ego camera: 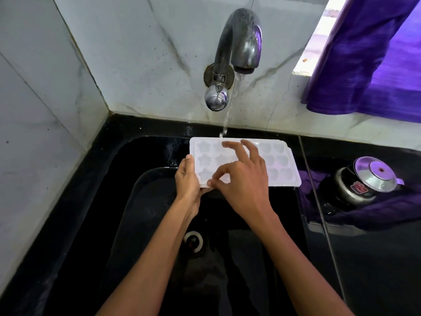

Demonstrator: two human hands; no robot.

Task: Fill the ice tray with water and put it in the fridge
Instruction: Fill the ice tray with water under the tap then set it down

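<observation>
Glossy black counter (376, 258) — sunken sink (127, 201), steel pot (364, 181) on purple cloth (387, 206)

There was a single view, from a wide-angle camera worn on the person's head. It looked forward and steeply down, close over a black sink (95, 201) that filled the lower half of the frame. The tap (237, 49) stood at upper centre against tiled wall. Both forearms entered from the bottom edge. Straight lines bowed toward the frame's edges.
</observation>
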